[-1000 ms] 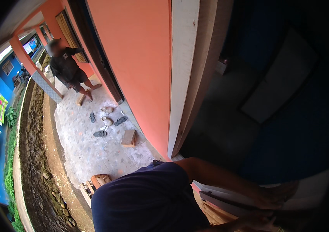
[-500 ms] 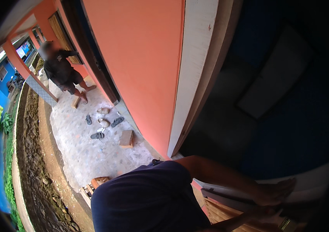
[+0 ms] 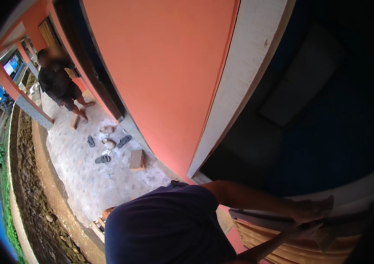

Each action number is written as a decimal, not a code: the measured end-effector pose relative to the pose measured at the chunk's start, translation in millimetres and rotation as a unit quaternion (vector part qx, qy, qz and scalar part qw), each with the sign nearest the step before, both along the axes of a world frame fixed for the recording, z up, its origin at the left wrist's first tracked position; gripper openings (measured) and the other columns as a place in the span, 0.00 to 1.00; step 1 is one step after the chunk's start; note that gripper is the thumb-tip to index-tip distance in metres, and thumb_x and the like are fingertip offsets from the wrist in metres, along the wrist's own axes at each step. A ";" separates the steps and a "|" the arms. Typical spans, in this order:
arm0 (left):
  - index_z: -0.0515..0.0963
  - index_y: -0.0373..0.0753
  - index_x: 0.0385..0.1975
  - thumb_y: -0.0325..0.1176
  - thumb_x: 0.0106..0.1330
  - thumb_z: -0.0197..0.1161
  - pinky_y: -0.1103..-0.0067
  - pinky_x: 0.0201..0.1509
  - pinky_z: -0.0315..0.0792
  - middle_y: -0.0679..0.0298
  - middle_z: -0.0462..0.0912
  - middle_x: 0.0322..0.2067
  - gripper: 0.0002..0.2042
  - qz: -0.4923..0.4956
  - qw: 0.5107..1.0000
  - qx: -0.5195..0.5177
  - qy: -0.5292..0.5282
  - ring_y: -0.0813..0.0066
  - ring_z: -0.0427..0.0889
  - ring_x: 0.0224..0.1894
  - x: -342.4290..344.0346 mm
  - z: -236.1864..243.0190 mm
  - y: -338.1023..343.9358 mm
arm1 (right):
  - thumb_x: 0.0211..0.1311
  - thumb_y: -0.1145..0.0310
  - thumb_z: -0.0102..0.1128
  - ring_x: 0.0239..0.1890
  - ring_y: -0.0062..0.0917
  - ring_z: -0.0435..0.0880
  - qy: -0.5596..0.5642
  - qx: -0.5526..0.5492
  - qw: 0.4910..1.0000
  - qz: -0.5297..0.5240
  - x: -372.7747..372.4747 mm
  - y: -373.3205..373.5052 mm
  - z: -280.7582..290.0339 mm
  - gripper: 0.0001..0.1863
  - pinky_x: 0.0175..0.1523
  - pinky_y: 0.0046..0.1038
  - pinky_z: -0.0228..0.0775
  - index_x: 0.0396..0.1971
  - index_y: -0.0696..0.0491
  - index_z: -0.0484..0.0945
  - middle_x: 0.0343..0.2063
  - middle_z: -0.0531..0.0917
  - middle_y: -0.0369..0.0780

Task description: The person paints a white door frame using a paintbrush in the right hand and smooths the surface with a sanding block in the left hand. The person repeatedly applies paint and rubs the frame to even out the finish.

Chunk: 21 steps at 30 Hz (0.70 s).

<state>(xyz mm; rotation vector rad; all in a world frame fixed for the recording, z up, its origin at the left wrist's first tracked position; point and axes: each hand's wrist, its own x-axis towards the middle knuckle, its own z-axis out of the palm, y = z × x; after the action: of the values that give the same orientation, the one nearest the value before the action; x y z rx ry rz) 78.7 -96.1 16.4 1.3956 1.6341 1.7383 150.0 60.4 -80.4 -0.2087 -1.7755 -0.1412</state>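
Observation:
My left arm, in a dark blue sleeve, reaches across to the right. My left hand [image 3: 312, 210] is dim, its fingers stretched out beside a white panel [image 3: 358, 193]. Just below it is my right hand [image 3: 306, 228], its forearm coming from the lower edge. It is closed around a small flat brownish tool [image 3: 325, 241] that looks like a brush, but shadow leaves its exact kind unclear. Under the hands runs a slatted tan wooden surface [image 3: 262, 240].
An orange wall [image 3: 160, 79] and white door frame [image 3: 240, 83] border a dark opening. On the concrete floor lie several shoes and sandals [image 3: 108, 143] and a brick-like block [image 3: 137, 159]. Another person [image 3: 59, 83] stands farther along the walkway, beside a dirt ditch [image 3: 28, 176].
My view has shifted, so the walkway and the other person sit farther left. Both hands have moved slightly upward in the picture, and the tool in my right hand has turned.

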 end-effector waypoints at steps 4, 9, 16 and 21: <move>0.35 0.43 0.80 0.56 0.81 0.27 0.61 0.63 0.75 0.41 0.77 0.59 0.35 -0.030 0.998 -0.025 -0.058 0.44 0.81 0.56 3.1 12.0 5.1 | 0.69 0.40 0.56 0.72 0.44 0.69 -0.033 0.051 0.998 -0.014 2.2 -10.4 8.8 0.41 0.74 0.54 0.59 0.73 0.52 0.63 0.68 0.72 0.48; 0.60 0.36 0.71 0.48 0.84 0.38 0.66 0.59 0.74 0.50 0.80 0.49 0.26 0.047 0.996 0.058 -0.039 0.56 0.82 0.54 19.4 7.4 11.8 | 0.77 0.52 0.50 0.71 0.45 0.70 -0.056 0.016 0.998 -0.027 1.0 -23.9 15.2 0.28 0.77 0.54 0.51 0.68 0.54 0.69 0.66 0.76 0.45; 0.67 0.30 0.69 0.40 0.84 0.44 0.69 0.72 0.64 0.46 0.72 0.66 0.23 0.086 0.967 0.220 0.093 0.54 0.72 0.69 -15.1 -3.0 2.2 | 0.75 0.64 0.48 0.64 0.51 0.78 0.034 0.044 0.997 0.046 2.3 -37.0 72.2 0.19 0.75 0.59 0.54 0.57 0.56 0.80 0.53 0.85 0.47; 0.58 0.33 0.76 0.37 0.83 0.45 0.63 0.79 0.53 0.43 0.56 0.76 0.26 0.175 0.948 0.227 0.140 0.47 0.58 0.77 -39.6 -9.3 27.4 | 0.76 0.68 0.44 0.63 0.62 0.75 0.092 0.036 0.990 0.105 9.4 -11.0 56.9 0.20 0.69 0.58 0.64 0.60 0.60 0.75 0.57 0.80 0.57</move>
<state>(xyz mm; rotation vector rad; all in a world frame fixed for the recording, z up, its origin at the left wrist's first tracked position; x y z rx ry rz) 39.1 -68.7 7.1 1.7006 1.7881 2.3260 159.4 49.4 -23.5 0.0172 -1.5942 -0.0336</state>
